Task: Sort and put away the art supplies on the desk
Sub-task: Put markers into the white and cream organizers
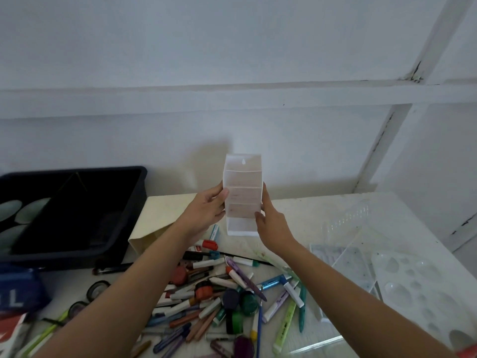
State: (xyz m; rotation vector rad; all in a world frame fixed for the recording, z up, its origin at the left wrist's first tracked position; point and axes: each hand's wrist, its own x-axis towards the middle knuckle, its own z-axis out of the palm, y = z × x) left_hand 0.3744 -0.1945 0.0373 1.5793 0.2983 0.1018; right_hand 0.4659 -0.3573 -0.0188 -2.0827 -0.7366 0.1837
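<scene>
Left hand [206, 206] and right hand [272, 224] clasp sides of seemingly empty organizer [242, 195] held aloft; pen pile [227, 293] near table [296, 210] front edge unsorted, task looks barely begun.

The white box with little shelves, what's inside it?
Every compartment of the white box that shows looks empty. The left hand and right hand hold its sides, so fingers cover small bits of the edges.

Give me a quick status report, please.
Left hand and right hand grip the white organizer above the desk. Markers piled beneath. Nothing blocking.
</scene>
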